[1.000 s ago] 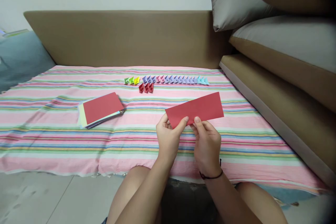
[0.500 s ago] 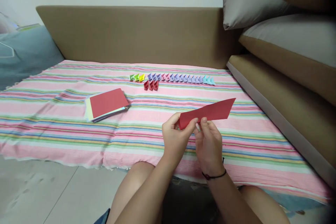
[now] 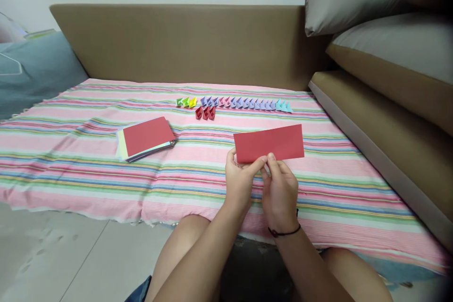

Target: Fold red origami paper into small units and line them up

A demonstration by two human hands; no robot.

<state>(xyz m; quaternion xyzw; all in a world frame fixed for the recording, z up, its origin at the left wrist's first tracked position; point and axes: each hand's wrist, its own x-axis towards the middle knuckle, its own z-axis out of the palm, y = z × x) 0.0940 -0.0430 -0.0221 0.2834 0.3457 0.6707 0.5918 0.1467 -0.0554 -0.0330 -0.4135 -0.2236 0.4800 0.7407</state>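
A red paper strip [image 3: 269,143] is held level above the striped cloth [image 3: 78,160]. My left hand [image 3: 239,180] pinches its lower edge near the left end. Right beside it, my right hand [image 3: 279,193], with a dark band on the wrist, pinches the same lower edge with thumb and forefinger. A stack of coloured paper sheets [image 3: 146,138] with a red sheet on top lies to the left. Farther back runs a row of small folded paper pieces [image 3: 233,103] in green, yellow, purple, pink and blue, with three red folded pieces [image 3: 205,113] just in front of it.
The cloth covers a low brown sofa seat with a brown backrest [image 3: 184,42]. Brown and grey cushions [image 3: 382,56] are piled at the right. A blue cushion [image 3: 31,71] lies at the left. My bare knees are below, over a pale tiled floor [image 3: 53,259].
The red strip went from slanted to tilted almost edge-on, then back to flat and level facing me. Both hands kept their pinch on its lower edge. The view shifted slightly.
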